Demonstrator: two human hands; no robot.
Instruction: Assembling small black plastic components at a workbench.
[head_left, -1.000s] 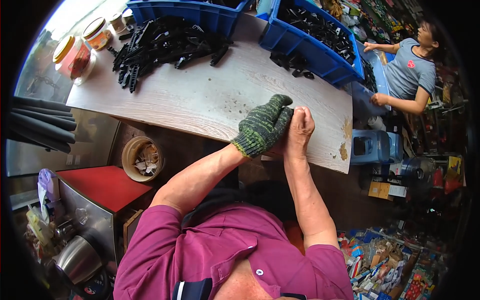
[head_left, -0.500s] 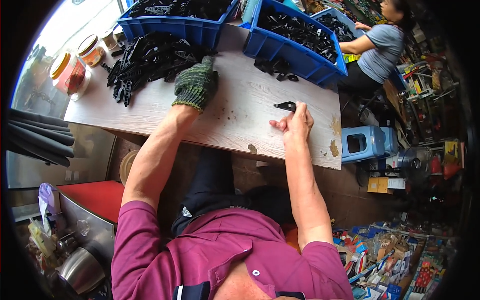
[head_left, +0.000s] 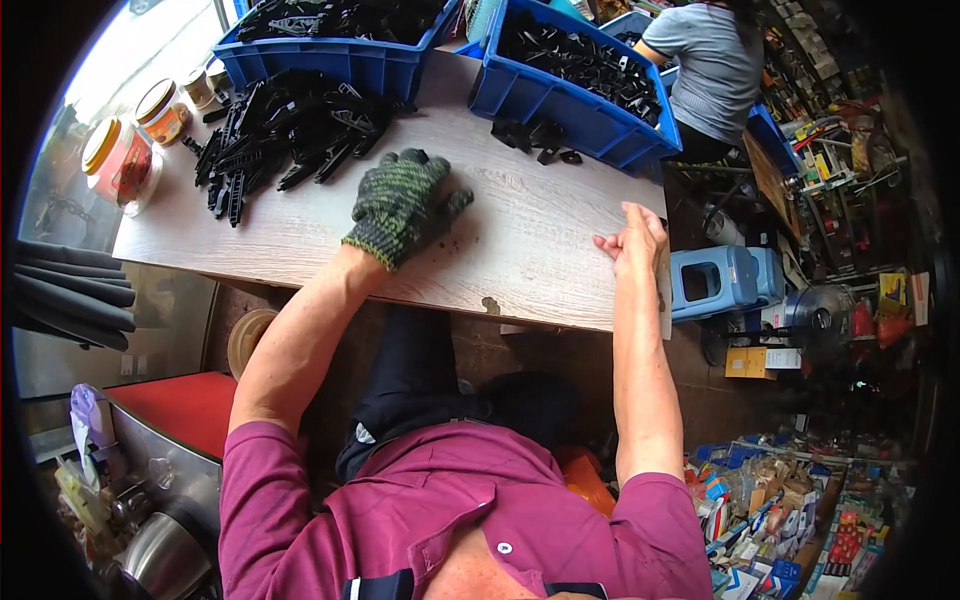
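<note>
My left hand, in a green and black knitted glove, is over the tabletop with its thumb held out and its fingers apart. Nothing shows in its grasp. Just beyond it lies a heap of long, narrow black plastic parts. My bare right hand is at the table's right edge, fingers curled together. A small dark bit shows beside these fingers, but I cannot make out what they hold. Several loose black pieces lie farther off, by the right blue crate, which is full of small black parts.
A second blue crate of black parts stands behind the heap. Lidded jars line the left side of the wooden-topped table. A blue plastic stool stands off the right edge. A person in grey works at the back right.
My right hand has moved right to the table edge, and the black plastic part at its fingertips no longer shows clearly. My left hand has drawn back from the heap, its fingers spreading.
</note>
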